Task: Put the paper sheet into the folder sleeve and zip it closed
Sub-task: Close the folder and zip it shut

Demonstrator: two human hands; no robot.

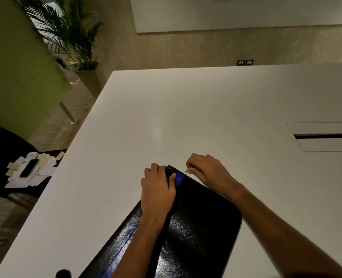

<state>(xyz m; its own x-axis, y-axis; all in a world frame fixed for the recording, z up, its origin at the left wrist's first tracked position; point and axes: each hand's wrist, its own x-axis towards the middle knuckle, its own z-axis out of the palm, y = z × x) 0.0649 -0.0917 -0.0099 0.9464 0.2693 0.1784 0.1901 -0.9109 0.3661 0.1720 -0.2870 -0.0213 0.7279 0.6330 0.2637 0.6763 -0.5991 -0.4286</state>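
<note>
Now | one folder (202, 227) | left hand (158, 189) grip holds corner | right hand (206, 169) grip pinches one zipper pull (185, 172)

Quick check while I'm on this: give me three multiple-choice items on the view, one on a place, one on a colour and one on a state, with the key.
1. Where does the phone lie?
A. on the paper slips left of the white table
B. on the floor
C. on a shelf

2. The strip at the far corner of the black folder is:
A. red
B. green
C. blue

3. The right hand:
A. lies flat
B. pinches the zipper pull
C. holds a pen

Key:
1 A, the phone sits on top of the slips.
2 C, blue shows beside the thumb of the left hand.
3 B, the fingertips close on the small metal pull.
</note>
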